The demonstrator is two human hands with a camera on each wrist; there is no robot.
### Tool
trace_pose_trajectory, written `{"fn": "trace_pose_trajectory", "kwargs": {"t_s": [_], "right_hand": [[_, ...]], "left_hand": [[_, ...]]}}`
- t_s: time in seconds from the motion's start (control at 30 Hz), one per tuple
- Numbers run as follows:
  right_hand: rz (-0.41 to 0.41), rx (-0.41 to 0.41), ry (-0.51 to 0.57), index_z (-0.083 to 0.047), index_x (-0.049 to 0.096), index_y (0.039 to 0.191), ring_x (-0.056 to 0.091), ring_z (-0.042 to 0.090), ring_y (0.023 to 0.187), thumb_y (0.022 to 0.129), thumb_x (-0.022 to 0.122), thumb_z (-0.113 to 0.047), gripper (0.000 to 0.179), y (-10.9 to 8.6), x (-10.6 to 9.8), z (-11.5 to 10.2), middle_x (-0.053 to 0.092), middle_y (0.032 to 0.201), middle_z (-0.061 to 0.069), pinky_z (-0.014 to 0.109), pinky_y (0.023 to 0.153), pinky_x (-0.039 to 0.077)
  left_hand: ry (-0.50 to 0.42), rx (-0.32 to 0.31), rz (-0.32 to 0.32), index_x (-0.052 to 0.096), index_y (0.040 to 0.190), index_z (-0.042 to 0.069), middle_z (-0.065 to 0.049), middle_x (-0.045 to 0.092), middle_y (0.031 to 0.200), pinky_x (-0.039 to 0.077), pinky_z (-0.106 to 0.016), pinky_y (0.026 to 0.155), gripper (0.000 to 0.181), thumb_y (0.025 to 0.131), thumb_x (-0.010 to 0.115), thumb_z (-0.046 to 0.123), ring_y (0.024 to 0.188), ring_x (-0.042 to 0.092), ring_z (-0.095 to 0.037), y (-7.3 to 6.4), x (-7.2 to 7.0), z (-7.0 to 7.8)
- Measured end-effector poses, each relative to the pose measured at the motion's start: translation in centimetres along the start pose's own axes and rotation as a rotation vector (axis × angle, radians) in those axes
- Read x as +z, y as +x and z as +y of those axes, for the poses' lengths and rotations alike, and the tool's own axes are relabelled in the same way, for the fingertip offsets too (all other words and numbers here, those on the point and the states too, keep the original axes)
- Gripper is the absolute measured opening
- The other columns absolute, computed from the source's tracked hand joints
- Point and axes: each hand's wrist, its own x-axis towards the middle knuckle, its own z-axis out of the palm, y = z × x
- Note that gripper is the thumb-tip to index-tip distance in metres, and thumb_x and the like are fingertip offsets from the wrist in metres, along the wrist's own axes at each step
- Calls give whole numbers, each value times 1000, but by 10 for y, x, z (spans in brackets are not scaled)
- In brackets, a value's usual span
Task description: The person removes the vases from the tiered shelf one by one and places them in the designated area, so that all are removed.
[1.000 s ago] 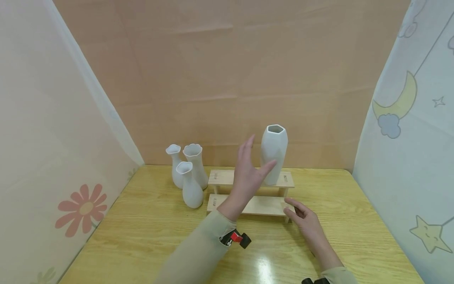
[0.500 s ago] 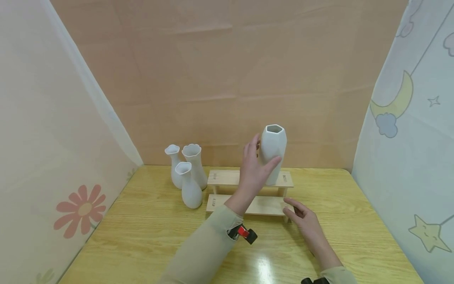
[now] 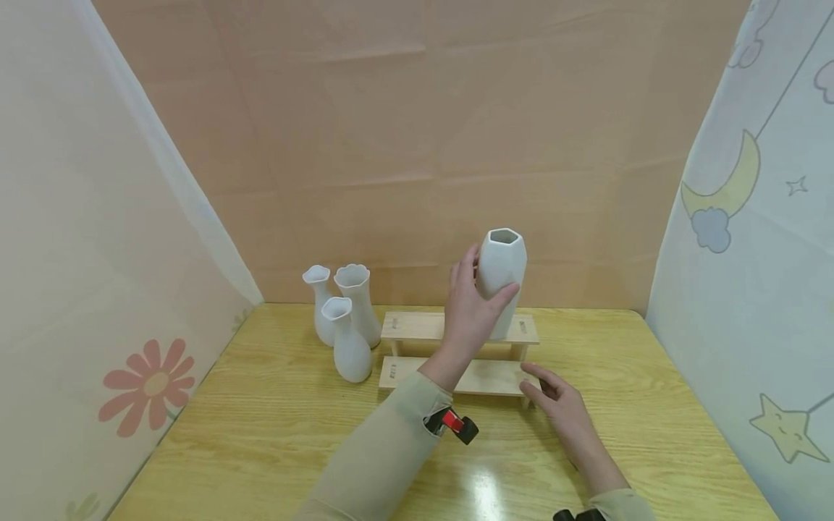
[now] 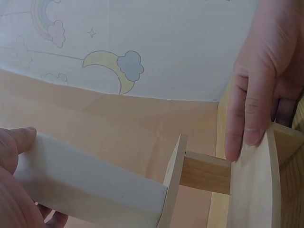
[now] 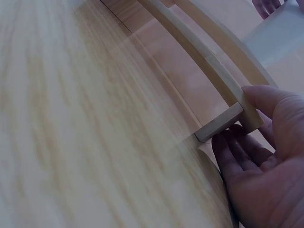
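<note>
A tall white faceted vase (image 3: 503,268) stands upright on the right part of the upper step of a two-step wooden stand (image 3: 485,376). Around its left side my left hand (image 3: 468,311) grips it, thumb across the front and fingers behind. The left wrist view shows the white vase (image 4: 90,180) lying between that thumb and the fingers. At the right end of the lower step, my right hand (image 3: 565,409) holds the stand's corner. In the right wrist view the thumb and fingers of this hand (image 5: 270,152) pinch the board's end beside its leg.
Several things share the wooden table (image 3: 274,441). Left of the stand cluster a slim vase (image 3: 323,311), a wider fluted vase (image 3: 360,304) and a small round-bellied vase (image 3: 352,351). A tan backdrop (image 3: 365,145) rises behind, with patterned cloth walls at both sides.
My left hand has moved right to the tall vase and its fingers have closed round it. The vase stays on the upper step. My right hand keeps its place on the stand.
</note>
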Motion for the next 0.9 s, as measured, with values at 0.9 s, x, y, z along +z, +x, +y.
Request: {"fn": "trace_pose_trajectory", "kwargs": {"t_s": [0.9], "right_hand": [[1, 3, -11, -15, 50, 166, 17, 33, 168, 106, 73, -49, 72, 3, 1, 3, 36, 177, 6, 48, 133, 20]], "left_hand": [[-48, -20, 27, 51, 163, 20, -3, 57, 148, 61, -46, 99, 82, 93, 94, 24, 127, 60, -18, -4, -7, 4]]}}
